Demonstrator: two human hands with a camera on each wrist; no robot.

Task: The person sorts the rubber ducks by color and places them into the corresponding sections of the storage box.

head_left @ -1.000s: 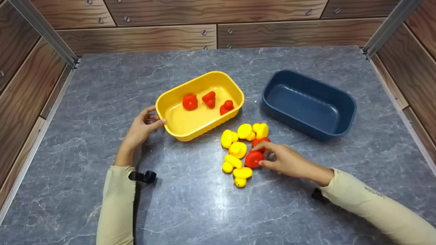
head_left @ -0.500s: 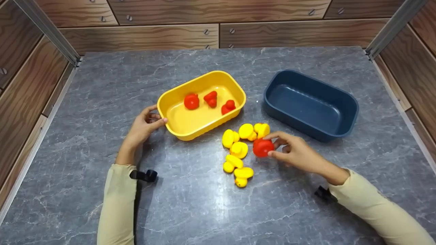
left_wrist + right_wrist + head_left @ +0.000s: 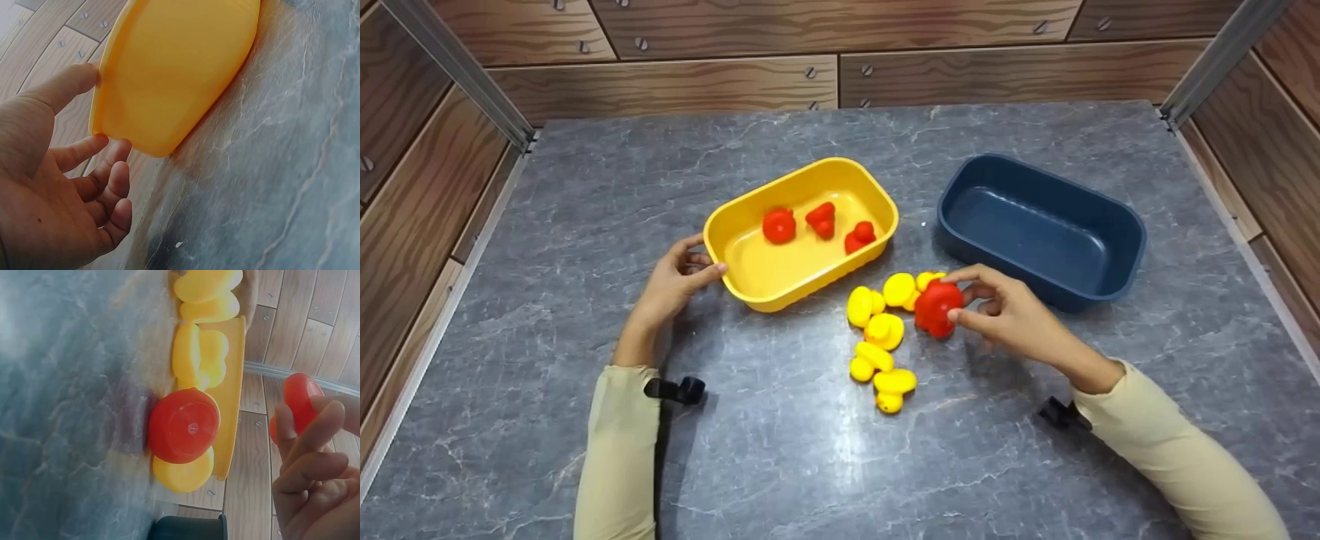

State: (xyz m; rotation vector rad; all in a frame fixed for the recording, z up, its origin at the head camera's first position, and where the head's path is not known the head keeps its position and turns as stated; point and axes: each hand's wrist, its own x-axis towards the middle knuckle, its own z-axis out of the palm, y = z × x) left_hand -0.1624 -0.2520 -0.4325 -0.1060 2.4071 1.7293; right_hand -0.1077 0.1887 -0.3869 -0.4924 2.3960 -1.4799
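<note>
We are seeing the right hand (image 3: 1009, 315) pinching a round, glossy red toy (image 3: 937, 307) between thumb and fingers, lifted just above the grey marble table (image 3: 810, 465), beside a cluster of 6 yellow toys (image 3: 885, 330). The right wrist view is showing a 2nd red toy (image 3: 184, 426) resting on the table, which the head view is hiding. The left hand (image 3: 671, 281), fingers relaxed, is touching the yellow tub (image 3: 720, 232), which is holding 3 red toys (image 3: 819, 223). Farther right, 1 dark blue tub (image 3: 1117, 262) is sitting.
</note>
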